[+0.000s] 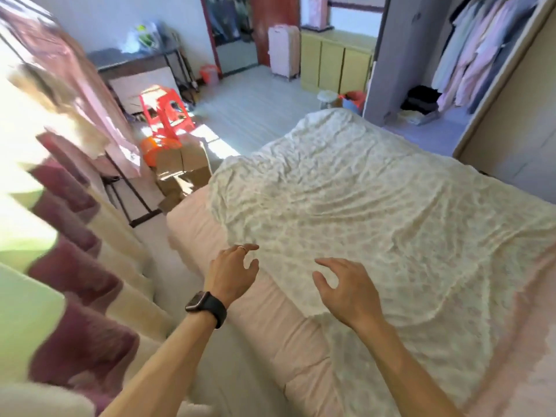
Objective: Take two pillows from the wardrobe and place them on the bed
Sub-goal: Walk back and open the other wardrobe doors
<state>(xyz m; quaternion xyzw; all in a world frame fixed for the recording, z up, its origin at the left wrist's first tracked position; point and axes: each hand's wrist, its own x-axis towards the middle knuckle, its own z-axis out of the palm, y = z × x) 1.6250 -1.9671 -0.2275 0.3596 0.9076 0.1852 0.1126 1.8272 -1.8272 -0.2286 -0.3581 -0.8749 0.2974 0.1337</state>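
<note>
— Both hands are out over the near corner of the bed (376,212), and there's nothing in either one. The left hand (233,273), the one with the watch (206,305) on its wrist, hovers over the pink edge of the mattress; the right hand (346,291) hangs over the flowered sheet (346,191). Fingers spread and a little curled on both, gripping nothing.

— So where are the pillows?

— I can't see one anywhere on the bed. The sheet lies rumpled and bare from the near end to the foot. (The picture is smeared on the curtain side, so I'd not swear to that corner.)

— And the wardrobe?

— Far off to the right, past the foot of the bed: the open wardrobe (481,64), with clothes hanging on a rail and a dark folded heap on its floor. If pillows are in there, I can't pick them out from here, so I can't say which way they lie either.

— Which hand is closer to it?

— The right, I'd say, since the wardrobe lies ahead and to the right of both hands, across the length of the bed. Neither can reach it from here; the person would have to walk round the bed first
</note>
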